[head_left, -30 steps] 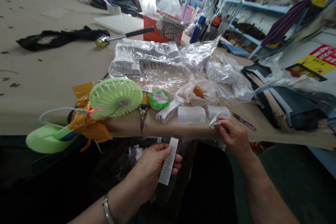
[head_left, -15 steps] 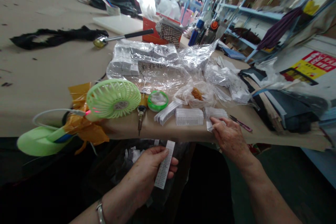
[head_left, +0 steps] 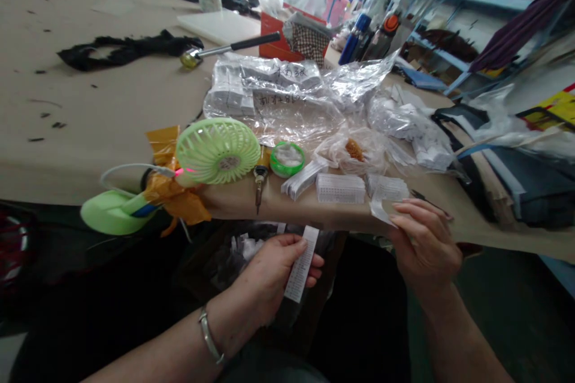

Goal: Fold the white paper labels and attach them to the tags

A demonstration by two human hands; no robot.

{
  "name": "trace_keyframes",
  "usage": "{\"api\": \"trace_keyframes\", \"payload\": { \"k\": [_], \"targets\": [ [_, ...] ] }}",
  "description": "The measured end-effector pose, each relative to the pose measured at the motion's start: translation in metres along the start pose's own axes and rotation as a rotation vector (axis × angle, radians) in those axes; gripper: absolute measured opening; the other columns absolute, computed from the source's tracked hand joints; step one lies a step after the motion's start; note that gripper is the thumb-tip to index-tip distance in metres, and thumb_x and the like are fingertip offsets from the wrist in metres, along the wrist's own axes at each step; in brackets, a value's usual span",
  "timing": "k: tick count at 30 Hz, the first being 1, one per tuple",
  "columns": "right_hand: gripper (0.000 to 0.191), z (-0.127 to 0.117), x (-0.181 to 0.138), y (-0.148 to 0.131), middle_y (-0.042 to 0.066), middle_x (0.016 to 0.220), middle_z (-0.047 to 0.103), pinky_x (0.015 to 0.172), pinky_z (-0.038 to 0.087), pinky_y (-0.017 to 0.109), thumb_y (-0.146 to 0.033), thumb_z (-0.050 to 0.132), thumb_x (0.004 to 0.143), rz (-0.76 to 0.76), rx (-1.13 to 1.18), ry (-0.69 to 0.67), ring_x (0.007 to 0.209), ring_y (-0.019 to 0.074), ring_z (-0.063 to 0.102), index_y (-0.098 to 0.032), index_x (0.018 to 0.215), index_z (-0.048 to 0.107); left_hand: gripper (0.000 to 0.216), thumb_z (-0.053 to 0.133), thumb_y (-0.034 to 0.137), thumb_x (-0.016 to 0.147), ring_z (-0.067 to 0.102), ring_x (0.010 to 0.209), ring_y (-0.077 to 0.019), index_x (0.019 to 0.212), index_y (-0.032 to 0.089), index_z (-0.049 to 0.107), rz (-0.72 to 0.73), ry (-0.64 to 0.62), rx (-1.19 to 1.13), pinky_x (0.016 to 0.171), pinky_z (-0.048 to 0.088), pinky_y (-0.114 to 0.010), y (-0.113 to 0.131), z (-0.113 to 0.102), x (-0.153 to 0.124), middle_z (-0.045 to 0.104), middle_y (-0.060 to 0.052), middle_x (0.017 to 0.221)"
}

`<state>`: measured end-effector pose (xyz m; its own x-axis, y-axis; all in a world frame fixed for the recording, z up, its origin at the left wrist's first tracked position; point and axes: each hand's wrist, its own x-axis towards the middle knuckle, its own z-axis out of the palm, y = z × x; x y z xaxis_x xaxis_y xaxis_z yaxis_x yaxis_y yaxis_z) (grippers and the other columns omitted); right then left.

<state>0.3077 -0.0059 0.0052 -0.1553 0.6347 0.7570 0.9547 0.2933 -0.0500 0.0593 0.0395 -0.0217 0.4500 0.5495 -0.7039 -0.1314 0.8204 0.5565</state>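
Observation:
My left hand (head_left: 274,272) is closed on a long white printed label strip (head_left: 302,264), held upright below the table's front edge. A single white label (head_left: 381,211) is pinched in my right hand (head_left: 424,245), just off the table edge. Three stacks of white labels lie in a row near that edge: a slanted stack (head_left: 303,177), a flat middle stack (head_left: 340,188) and a right stack (head_left: 386,188), the last one closest to my right hand.
A green fan (head_left: 216,151) taped with yellow tape stands at the table edge. A green tape roll (head_left: 287,159), an awl (head_left: 259,184), clear plastic bags (head_left: 274,102) of labels, a hammer (head_left: 229,49), black cloth (head_left: 123,51) and bottles (head_left: 354,39) lie behind. Shelves stand at the right.
My right hand has lifted off the right label stack with one label and drawn back from the table edge. The left hand has kept hold of its strip.

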Motion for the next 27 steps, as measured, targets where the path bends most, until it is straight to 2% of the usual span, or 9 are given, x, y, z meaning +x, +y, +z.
{"api": "trace_keyframes", "payload": {
  "k": [1, 3, 5, 8, 11, 14, 19, 27],
  "targets": [
    [0.024, 0.002, 0.000, -0.014, 0.005, 0.102, 0.067, 0.092, 0.049, 0.045, -0.011, 0.064, 0.079, -0.014, 0.082, -0.013, 0.104, 0.0246, 0.060, -0.025, 0.098, 0.063, 0.011, 0.052, 0.021, 0.087, 0.060, 0.050, -0.0120, 0.085, 0.012, 0.058, 0.004, -0.006, -0.001, 0.050, 0.050, -0.023, -0.001, 0.001, 0.000, 0.067, -0.007, 0.067],
    [0.029, 0.011, -0.001, -0.046, 0.005, 0.106, 0.066, 0.091, 0.050, 0.046, -0.010, 0.063, 0.079, -0.043, 0.252, -0.136, 0.110, 0.0258, 0.058, -0.027, 0.102, 0.062, 0.012, 0.054, 0.021, 0.086, 0.061, 0.052, -0.0124, 0.084, 0.011, 0.061, 0.026, -0.051, -0.031, 0.052, 0.049, -0.023, -0.002, 0.001, -0.001, 0.067, -0.007, 0.069],
    [0.025, 0.023, -0.004, -0.076, 0.005, 0.104, 0.068, 0.090, 0.050, 0.045, -0.011, 0.063, 0.079, -0.129, 0.378, -0.224, 0.110, 0.0252, 0.058, -0.026, 0.099, 0.063, 0.011, 0.060, 0.020, 0.080, 0.058, 0.050, -0.0108, 0.079, 0.011, 0.064, 0.063, -0.073, -0.098, 0.051, 0.047, -0.022, -0.003, 0.000, -0.002, 0.065, -0.005, 0.065],
    [0.017, 0.043, -0.011, -0.105, 0.006, 0.102, 0.069, 0.092, 0.049, 0.043, -0.011, 0.059, 0.083, -0.215, 0.454, -0.266, 0.108, 0.0221, 0.060, -0.023, 0.093, 0.065, 0.011, 0.072, 0.019, 0.067, 0.056, 0.052, -0.0090, 0.072, 0.010, 0.067, 0.113, -0.078, -0.185, 0.050, 0.041, -0.020, -0.003, -0.003, -0.004, 0.065, -0.003, 0.065],
    [0.016, 0.055, -0.015, -0.112, 0.008, 0.102, 0.070, 0.094, 0.047, 0.042, -0.008, 0.057, 0.084, -0.237, 0.466, -0.275, 0.108, 0.0215, 0.061, -0.020, 0.091, 0.066, 0.017, 0.076, 0.019, 0.060, 0.055, 0.052, -0.0087, 0.072, 0.011, 0.067, 0.120, -0.053, -0.240, 0.050, 0.037, -0.020, -0.003, -0.007, -0.005, 0.065, -0.003, 0.066],
    [0.016, 0.057, -0.015, -0.109, 0.008, 0.103, 0.070, 0.096, 0.046, 0.042, -0.008, 0.057, 0.084, -0.254, 0.454, -0.302, 0.109, 0.0216, 0.061, -0.020, 0.091, 0.066, 0.019, 0.077, 0.021, 0.059, 0.054, 0.051, -0.0089, 0.072, 0.010, 0.067, 0.135, -0.045, -0.252, 0.050, 0.036, -0.020, -0.002, -0.009, -0.005, 0.063, -0.002, 0.062],
    [0.017, 0.053, -0.014, -0.113, 0.005, 0.101, 0.071, 0.099, 0.044, 0.041, -0.010, 0.054, 0.085, -0.232, 0.420, -0.358, 0.109, 0.0200, 0.061, -0.021, 0.091, 0.065, 0.011, 0.072, 0.015, 0.060, 0.053, 0.052, -0.0081, 0.067, 0.011, 0.064, 0.175, -0.024, -0.316, 0.050, 0.036, -0.019, 0.000, -0.010, -0.004, 0.062, -0.001, 0.061],
    [0.016, 0.053, -0.013, -0.124, 0.005, 0.101, 0.072, 0.103, 0.040, 0.042, -0.009, 0.052, 0.086, -0.208, 0.355, -0.354, 0.109, 0.0204, 0.062, -0.020, 0.088, 0.064, 0.006, 0.067, 0.016, 0.066, 0.054, 0.054, -0.0084, 0.067, 0.011, 0.063, 0.194, -0.025, -0.316, 0.051, 0.037, -0.019, -0.001, -0.012, -0.005, 0.061, -0.001, 0.063]
  ]
}}
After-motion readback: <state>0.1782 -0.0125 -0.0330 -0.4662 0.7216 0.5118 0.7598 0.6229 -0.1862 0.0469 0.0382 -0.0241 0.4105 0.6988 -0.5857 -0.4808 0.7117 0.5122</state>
